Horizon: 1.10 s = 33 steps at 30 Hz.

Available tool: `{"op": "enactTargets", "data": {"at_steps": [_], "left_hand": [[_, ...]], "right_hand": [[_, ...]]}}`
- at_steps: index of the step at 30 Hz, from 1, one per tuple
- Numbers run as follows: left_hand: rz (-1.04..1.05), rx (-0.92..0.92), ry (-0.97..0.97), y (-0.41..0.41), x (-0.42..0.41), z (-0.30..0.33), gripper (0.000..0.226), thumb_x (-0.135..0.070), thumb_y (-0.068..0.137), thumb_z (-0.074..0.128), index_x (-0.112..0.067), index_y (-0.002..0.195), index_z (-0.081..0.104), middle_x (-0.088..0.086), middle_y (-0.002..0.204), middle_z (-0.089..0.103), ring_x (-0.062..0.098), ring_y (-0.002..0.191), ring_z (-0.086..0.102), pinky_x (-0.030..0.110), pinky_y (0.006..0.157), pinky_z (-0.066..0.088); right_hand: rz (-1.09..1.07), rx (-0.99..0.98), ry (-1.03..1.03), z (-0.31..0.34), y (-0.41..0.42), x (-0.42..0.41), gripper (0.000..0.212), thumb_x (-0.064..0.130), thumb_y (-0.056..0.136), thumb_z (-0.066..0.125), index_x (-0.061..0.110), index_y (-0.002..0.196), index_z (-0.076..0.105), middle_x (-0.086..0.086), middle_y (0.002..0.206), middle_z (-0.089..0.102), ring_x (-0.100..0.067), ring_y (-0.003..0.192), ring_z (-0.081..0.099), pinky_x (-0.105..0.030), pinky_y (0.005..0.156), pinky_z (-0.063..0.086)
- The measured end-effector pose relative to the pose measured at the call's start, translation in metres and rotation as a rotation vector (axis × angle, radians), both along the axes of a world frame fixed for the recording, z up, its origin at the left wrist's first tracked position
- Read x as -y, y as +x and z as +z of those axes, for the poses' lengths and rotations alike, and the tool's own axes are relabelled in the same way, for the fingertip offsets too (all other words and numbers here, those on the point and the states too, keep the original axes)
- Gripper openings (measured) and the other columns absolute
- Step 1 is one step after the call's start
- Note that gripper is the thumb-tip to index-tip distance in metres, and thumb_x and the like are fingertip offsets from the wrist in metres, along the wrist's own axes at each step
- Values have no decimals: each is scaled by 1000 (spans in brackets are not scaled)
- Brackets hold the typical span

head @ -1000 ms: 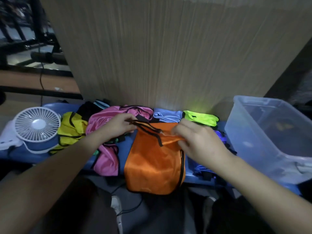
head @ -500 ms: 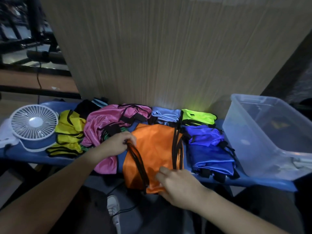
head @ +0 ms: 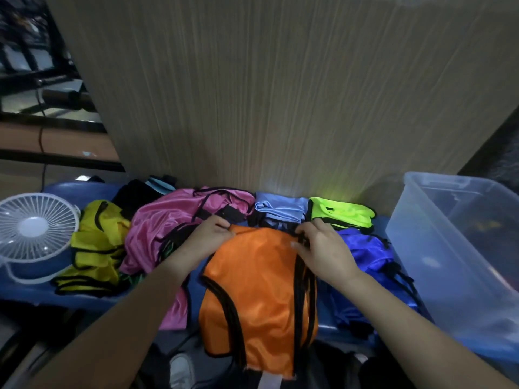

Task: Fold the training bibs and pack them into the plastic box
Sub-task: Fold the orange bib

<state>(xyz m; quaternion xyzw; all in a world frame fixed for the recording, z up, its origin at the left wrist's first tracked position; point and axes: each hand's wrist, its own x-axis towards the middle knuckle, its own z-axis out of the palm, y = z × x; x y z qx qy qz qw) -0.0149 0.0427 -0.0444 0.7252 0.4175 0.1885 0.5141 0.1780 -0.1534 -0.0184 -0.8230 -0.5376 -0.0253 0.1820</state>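
An orange bib [head: 261, 293] with black trim lies lengthwise across the blue table [head: 25, 290], its lower end hanging over the front edge. My left hand [head: 207, 240] pinches its far left corner. My right hand [head: 323, 254] pinches the far right corner at the black trim. Around it lie a pink bib [head: 165, 228], a yellow bib [head: 95, 248], a folded light-blue bib [head: 280, 209], a neon-green bib [head: 342, 214] and a dark-blue bib [head: 365, 254]. The clear plastic box [head: 438, 248] stands at the right.
A small white fan [head: 35, 234] stands at the table's left end. A wood-grain panel [head: 266, 94] rises directly behind the bibs. Dark fabric [head: 134, 192] lies at the back left. A shoe [head: 181, 370] shows on the floor below the table.
Both hands moved from the near part of the orange bib up to its far edge. The bib now lies longer, with more of it hanging over the table's front.
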Motion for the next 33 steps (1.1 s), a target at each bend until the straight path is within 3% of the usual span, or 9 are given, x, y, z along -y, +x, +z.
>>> {"op": "enactTargets", "data": {"at_steps": [4, 11, 14, 19, 23, 25, 28, 30, 33], "left_hand": [[24, 0, -25, 17, -15, -1, 28, -24, 87, 74, -21, 113, 64, 0, 105, 70, 16, 97, 68, 30, 85, 54], [-86, -45, 51, 37, -21, -2, 44, -10, 82, 80, -20, 121, 63, 1, 111, 64, 11, 95, 65, 20, 77, 52], [-177, -87, 108, 35, -23, 2, 42, -4, 84, 77, -20, 121, 65, 3, 112, 69, 13, 98, 68, 19, 81, 54], [-277, -252, 312, 29, -21, 2, 40, -6, 83, 77, -18, 120, 69, -1, 93, 64, 5, 78, 59, 12, 74, 45], [-304, -307, 405, 26, -16, -2, 18, -19, 86, 78, -27, 102, 74, -1, 94, 53, 11, 93, 59, 0, 71, 36], [-296, -274, 433, 26, -16, -4, 15, -27, 81, 82, -31, 92, 73, -3, 104, 51, 12, 102, 57, 5, 84, 37], [-381, -300, 467, 25, -16, -8, 40, -32, 80, 82, -31, 118, 67, -14, 119, 52, 12, 115, 49, 28, 104, 39], [-397, -332, 496, 27, -16, -10, 44, -31, 83, 80, -29, 125, 66, -18, 111, 52, 12, 113, 46, 29, 104, 36], [-351, -349, 517, 30, -17, -10, 21, -29, 89, 74, -23, 108, 71, -12, 95, 50, 14, 105, 46, 33, 100, 39]], "right_hand": [[-62, 106, -212, -3, 16, -28, 54, 61, 92, 54, 19, 126, 61, -4, 121, 62, -28, 116, 53, -41, 97, 41], [-8, -10, -431, -2, 32, -36, 64, 62, 76, 70, 28, 129, 59, 1, 117, 68, -23, 119, 54, -37, 95, 35], [-26, -49, -417, 1, 40, -34, 62, 55, 77, 74, 27, 129, 55, 2, 117, 67, -22, 119, 56, -37, 96, 31], [-34, -36, -292, -4, 37, -22, 55, 51, 75, 77, 23, 105, 41, 2, 102, 68, -23, 105, 62, -37, 88, 33], [45, 148, -267, 0, 32, -20, 63, 59, 79, 69, 36, 133, 46, 2, 116, 61, -23, 116, 55, -37, 92, 32], [56, 221, -296, 1, 33, -19, 56, 64, 82, 63, 41, 131, 54, 1, 117, 51, -23, 119, 48, -37, 94, 31], [91, 288, -303, -3, 34, -19, 50, 68, 81, 60, 35, 118, 66, 1, 116, 43, -24, 117, 42, -37, 95, 29], [131, 295, -286, -7, 36, -19, 45, 67, 81, 61, 32, 109, 69, 3, 112, 41, -23, 114, 41, -37, 97, 28], [206, 286, -208, -13, 43, -21, 37, 62, 82, 63, 28, 95, 71, 4, 109, 46, -23, 109, 43, -39, 101, 29]]}}
